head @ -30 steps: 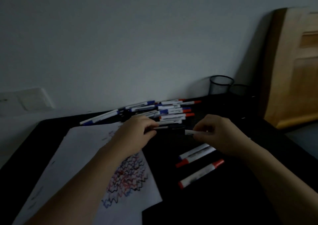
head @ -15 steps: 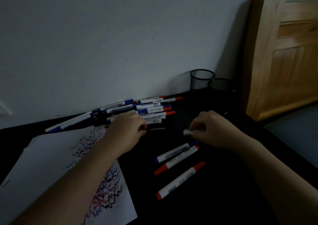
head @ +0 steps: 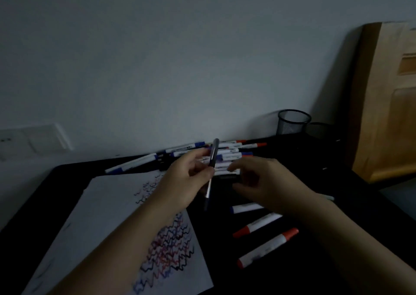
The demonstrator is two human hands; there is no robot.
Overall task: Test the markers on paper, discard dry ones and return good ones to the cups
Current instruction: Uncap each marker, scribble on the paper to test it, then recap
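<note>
left hand pinches black marker, near-upright, tip down; right hand just right, fingers loosely curled, grip unclear

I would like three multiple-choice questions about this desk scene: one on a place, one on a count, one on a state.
1. Where do the mesh cups stand?
A. on the paper
B. at the table's far right, by the wall
C. beside the left elbow

2. How many markers lie apart near the right forearm?
A. one
B. three
C. six

3. What does the left hand do?
A. holds a dark marker
B. lies flat on the paper
C. holds a cup

Answers:
1 B, the cups stand by the wall, beside the wooden board.
2 B, one blue-capped and two red-capped.
3 A, fingers curl round the marker.
</note>
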